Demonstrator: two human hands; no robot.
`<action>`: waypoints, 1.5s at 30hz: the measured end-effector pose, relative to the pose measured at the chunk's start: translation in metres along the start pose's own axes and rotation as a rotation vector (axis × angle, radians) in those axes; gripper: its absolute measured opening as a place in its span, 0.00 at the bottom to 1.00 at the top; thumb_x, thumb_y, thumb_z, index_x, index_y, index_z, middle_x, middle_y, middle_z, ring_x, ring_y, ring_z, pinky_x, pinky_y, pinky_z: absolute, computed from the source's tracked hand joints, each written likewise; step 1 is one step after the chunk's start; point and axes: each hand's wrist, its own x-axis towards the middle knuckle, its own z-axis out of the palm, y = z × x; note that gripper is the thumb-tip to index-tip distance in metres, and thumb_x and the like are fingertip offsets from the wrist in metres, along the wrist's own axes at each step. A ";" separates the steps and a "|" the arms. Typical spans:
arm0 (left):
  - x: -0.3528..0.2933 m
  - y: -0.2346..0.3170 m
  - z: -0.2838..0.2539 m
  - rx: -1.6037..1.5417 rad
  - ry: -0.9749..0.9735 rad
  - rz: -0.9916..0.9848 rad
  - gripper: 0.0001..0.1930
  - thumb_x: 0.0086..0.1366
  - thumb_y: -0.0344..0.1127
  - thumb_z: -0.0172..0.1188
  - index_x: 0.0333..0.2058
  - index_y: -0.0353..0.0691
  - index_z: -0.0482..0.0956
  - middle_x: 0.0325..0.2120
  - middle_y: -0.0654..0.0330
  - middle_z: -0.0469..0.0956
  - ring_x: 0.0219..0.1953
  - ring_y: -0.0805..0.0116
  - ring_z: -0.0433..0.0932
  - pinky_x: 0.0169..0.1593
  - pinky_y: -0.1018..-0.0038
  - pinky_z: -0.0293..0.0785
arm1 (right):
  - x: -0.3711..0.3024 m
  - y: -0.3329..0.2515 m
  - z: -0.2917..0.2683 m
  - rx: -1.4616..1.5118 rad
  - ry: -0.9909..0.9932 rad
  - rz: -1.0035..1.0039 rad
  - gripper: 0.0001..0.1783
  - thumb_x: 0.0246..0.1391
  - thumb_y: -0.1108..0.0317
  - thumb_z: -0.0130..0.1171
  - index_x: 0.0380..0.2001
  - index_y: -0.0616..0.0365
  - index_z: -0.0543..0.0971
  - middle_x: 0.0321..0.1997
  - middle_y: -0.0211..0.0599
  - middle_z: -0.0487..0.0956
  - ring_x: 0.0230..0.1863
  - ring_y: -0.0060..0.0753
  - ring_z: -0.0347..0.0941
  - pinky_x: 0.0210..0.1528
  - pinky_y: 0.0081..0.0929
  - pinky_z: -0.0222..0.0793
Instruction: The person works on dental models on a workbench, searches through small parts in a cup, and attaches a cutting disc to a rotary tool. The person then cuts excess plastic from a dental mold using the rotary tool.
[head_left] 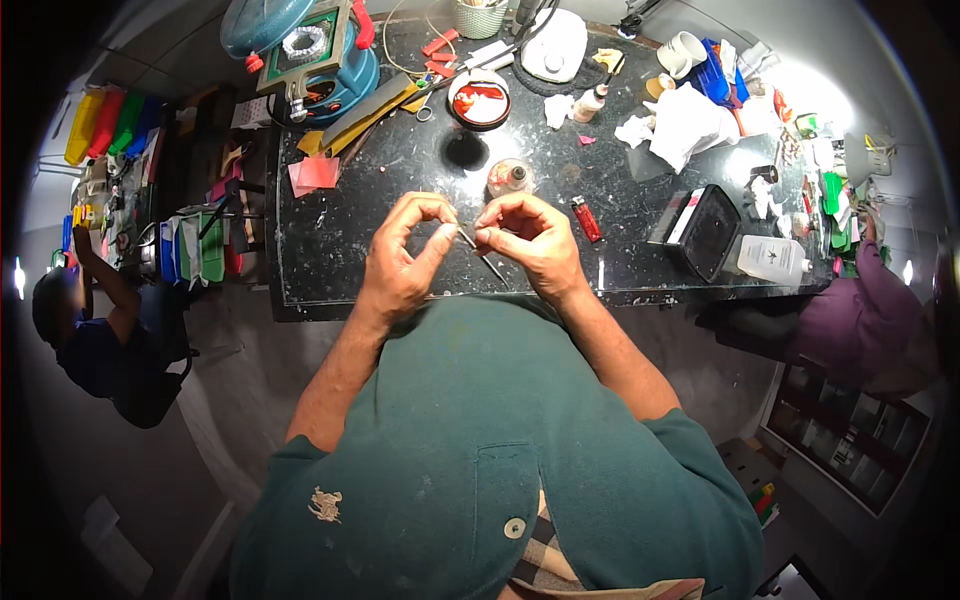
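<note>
Over the bench's front edge, my left hand (pixel 405 258) is closed in a pinch of thumb and forefinger. A thin metal rod (pixel 467 239) starts at its fingertips and slants toward the right fingertips. My right hand (pixel 535 243) is also pinched, close beside the left; what lies between its fingertips is too small to make out. A slim dark stick (pixel 494 270) shows below the right thumb; I cannot tell whether it is the same rod continuing. Just beyond the right hand stands a round glass bottle (pixel 511 177) with a dark top.
On the black bench (pixel 370 215) lie a red lighter (pixel 586 220), a black box (pixel 704 232) and a white bottle (pixel 772 259). Farther back are a bowl with red material (pixel 479 100), a blue clamp-like device (pixel 340 85) and crumpled white paper (pixel 693 125). People sit at both sides.
</note>
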 end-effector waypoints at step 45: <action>0.002 -0.127 -0.079 -0.429 0.515 -0.522 0.06 0.65 0.31 0.64 0.37 0.37 0.79 0.34 0.59 0.83 0.33 0.75 0.80 0.38 0.82 0.72 | 0.002 0.077 -0.072 -0.803 0.083 0.067 0.19 0.68 0.54 0.50 0.31 0.60 0.67 0.23 0.36 0.63 0.27 0.25 0.58 0.31 0.32 0.61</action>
